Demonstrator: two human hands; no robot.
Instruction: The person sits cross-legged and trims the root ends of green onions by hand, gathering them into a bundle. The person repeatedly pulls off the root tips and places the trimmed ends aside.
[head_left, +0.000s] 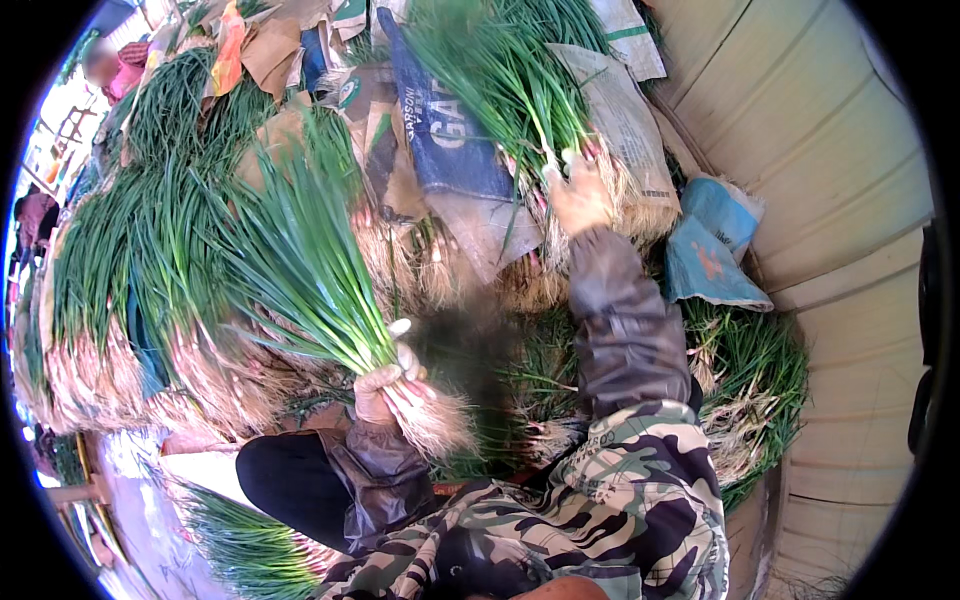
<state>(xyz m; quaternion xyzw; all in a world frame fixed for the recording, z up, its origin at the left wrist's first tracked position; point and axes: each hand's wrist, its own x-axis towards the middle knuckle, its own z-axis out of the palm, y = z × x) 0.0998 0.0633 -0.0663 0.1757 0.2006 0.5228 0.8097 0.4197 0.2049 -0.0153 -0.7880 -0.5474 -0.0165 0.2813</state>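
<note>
My left hand is closed around a bunch of spring onions. Their green leaves fan up and to the left, and the pale roots hang out below my fist. My right hand reaches forward to a heap of spring onions, its fingertips at the white stem ends. Whether those fingers grip a stalk cannot be made out. Beside that heap lie a blue printed sack and a whitish printed sack.
Rows of spring onions fill the left side, roots towards me. More lie loose at my right, below a light-blue sack. A pale panelled wall curves along the right. Another bunch rests near my left knee. A person is at far left.
</note>
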